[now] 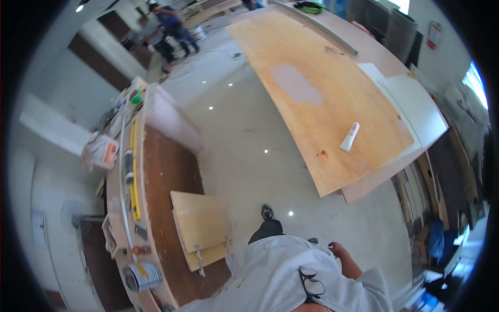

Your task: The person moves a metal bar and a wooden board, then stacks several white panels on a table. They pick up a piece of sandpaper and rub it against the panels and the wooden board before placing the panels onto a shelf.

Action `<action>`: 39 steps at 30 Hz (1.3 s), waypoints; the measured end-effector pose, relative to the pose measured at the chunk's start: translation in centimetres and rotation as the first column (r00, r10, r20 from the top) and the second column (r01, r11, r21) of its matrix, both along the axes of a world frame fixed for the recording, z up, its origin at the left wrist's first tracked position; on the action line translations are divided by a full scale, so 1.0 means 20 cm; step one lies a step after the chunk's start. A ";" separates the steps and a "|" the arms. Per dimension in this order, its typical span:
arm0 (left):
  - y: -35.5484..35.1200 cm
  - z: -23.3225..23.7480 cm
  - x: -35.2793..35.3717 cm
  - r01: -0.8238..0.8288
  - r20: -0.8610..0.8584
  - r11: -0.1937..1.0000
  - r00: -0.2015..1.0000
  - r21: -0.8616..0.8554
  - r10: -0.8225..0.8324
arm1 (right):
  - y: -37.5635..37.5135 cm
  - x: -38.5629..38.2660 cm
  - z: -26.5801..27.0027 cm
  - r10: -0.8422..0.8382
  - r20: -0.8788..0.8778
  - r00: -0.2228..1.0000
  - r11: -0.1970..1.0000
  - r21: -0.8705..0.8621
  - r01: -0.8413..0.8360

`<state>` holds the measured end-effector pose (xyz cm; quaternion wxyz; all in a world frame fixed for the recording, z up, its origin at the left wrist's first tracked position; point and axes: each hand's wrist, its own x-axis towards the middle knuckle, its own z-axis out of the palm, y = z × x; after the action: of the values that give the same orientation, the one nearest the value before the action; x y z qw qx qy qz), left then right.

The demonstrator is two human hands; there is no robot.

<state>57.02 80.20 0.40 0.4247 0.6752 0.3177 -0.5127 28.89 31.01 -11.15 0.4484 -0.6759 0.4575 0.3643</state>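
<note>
My right hand (337, 250) hangs beside my body at the right of my grey shirt (275, 270). Its fingers look curled, and a small dark spot shows at them, too small to name. My left hand is outside the picture. Ahead and to the right lies a large plywood sheet (332, 93) on a work table, apart from my hand. A white tube (350, 137) rests on the sheet near its close end. Glasses (312, 285) hang from my shirt collar.
Hinged wooden panels (200, 223) lean against a brown cabinet (171, 171) on the left. Along its top are a yellow level (134, 171) and a can (141, 276). Pale floor (244, 151) runs between cabinet and table. Two people (174, 28) stand far off.
</note>
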 end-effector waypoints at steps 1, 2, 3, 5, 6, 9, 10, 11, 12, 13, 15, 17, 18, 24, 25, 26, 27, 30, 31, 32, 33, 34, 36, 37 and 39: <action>-0.01 -0.04 0.06 -0.016 0.012 1.000 1.000 0.000 0.016 | -0.02 0.09 0.02 0.016 -0.026 1.000 1.000 0.005 -0.016; -0.01 -0.08 0.12 -0.035 0.027 0.999 0.999 0.003 0.035 | -0.03 0.19 0.04 0.035 -0.026 0.999 0.999 -0.016 -0.035; -0.02 -0.11 0.19 -0.051 0.038 0.999 0.998 0.002 0.051 | -0.04 0.30 0.06 0.060 -0.024 0.998 0.997 -0.037 -0.061; -0.01 -0.16 0.34 -0.087 0.063 0.996 0.994 0.001 0.087 | -0.05 0.52 0.08 0.121 -0.005 0.993 0.989 -0.079 -0.121; -0.01 -0.18 0.41 -0.105 0.071 0.994 0.992 0.002 0.105 | -0.05 0.64 0.08 0.156 0.010 0.988 0.983 -0.100 -0.154; 0.00 -0.23 0.63 -0.148 0.090 0.989 0.985 -0.003 0.148 | -0.03 0.98 0.01 0.255 0.113 0.960 0.955 -0.186 -0.232; 0.00 -0.24 0.70 -0.157 0.096 0.988 0.983 -0.004 0.157 | -0.02 1.15 0.04 0.261 0.149 0.954 0.952 -0.200 -0.230; 0.00 -0.26 0.77 -0.171 0.099 0.985 0.980 -0.003 0.171 | -0.02 1.32 0.06 0.268 0.185 0.945 0.950 -0.216 -0.227; 0.00 -0.27 0.83 -0.183 0.101 0.983 0.978 -0.001 0.182 | -0.02 1.49 0.10 0.291 0.232 0.928 0.944 -0.230 -0.239; 0.00 -0.28 0.89 -0.193 0.102 0.981 0.976 0.003 0.192 | -0.02 1.66 0.21 0.315 0.277 0.908 0.937 -0.242 -0.251; -0.01 -0.31 0.99 -0.214 0.097 0.977 0.972 0.011 0.212 | 0.00 1.93 0.30 0.353 0.353 0.867 0.924 -0.281 -0.261; -0.03 -0.35 1.11 -0.237 0.092 0.971 0.968 0.015 0.235 | -0.01 2.17 0.32 0.379 0.409 0.830 0.909 -0.333 -0.251; -0.05 -0.37 1.17 -0.245 0.088 0.969 0.966 0.020 0.242 | -0.03 2.28 0.33 0.399 0.440 0.804 0.902 -0.346 -0.258; -0.17 -0.44 1.73 -0.248 0.090 0.968 0.965 0.025 0.245 | -0.20 2.95 0.37 0.450 0.413 0.792 0.889 -0.293 -0.353; -0.18 -0.44 1.87 -0.236 0.103 0.972 0.967 0.010 0.234 | -0.24 3.07 0.35 0.447 0.411 0.794 0.892 -0.271 -0.362; -0.21 -0.44 2.01 -0.230 0.116 0.973 0.966 -0.022 0.231 | -0.28 3.19 0.33 0.446 0.413 0.794 0.894 -0.247 -0.374; -0.25 -0.43 2.16 -0.226 0.134 0.972 0.963 -0.061 0.232 | -0.33 3.33 0.31 0.449 0.419 0.790 0.894 -0.225 -0.388; -0.44 -0.36 2.60 -0.192 0.203 0.972 0.955 -0.138 0.218 | -0.45 3.76 0.23 0.447 0.409 0.796 0.894 -0.226 -0.386; -0.49 -0.34 2.70 -0.172 0.224 0.978 0.955 -0.115 0.194 | -0.51 3.91 0.23 0.503 0.391 0.771 0.864 -0.253 -0.436; -0.55 -0.30 2.79 -0.063 0.267 0.996 0.961 -0.055 0.076 | -0.55 4.07 0.25 0.557 0.372 0.742 0.830 -0.278 -0.483; -0.60 -0.26 2.88 -0.012 0.289 1.000 0.957 -0.024 0.018 | -0.59 4.25 0.25 0.607 0.351 0.713 0.794 -0.306 -0.526; -0.66 -0.22 2.98 0.015 0.303 1.000 0.953 -0.015 -0.010 | -0.63 4.43 0.24 0.609 0.394 0.688 0.793 -0.325 -0.515; -0.77 -0.20 3.14 0.025 0.306 1.000 0.952 -0.008 -0.021 | -0.73 4.76 0.23 0.609 0.450 0.653 0.793 -0.362 -0.490; -0.81 -0.19 3.23 0.018 0.298 1.000 0.954 -0.003 -0.016 | -0.78 4.91 0.31 0.608 0.457 0.649 0.793 -0.386 -0.471; -0.90 -0.22 3.40 -0.008 0.278 1.000 0.961 -0.001 0.008 | -0.83 5.20 0.49 0.606 0.494 0.624 0.795 -0.399 -0.456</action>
<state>124.95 62.25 -3.91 0.4670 0.7392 0.2576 -0.4113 132.85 14.40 -1.29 0.3570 -0.9078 0.1092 0.1912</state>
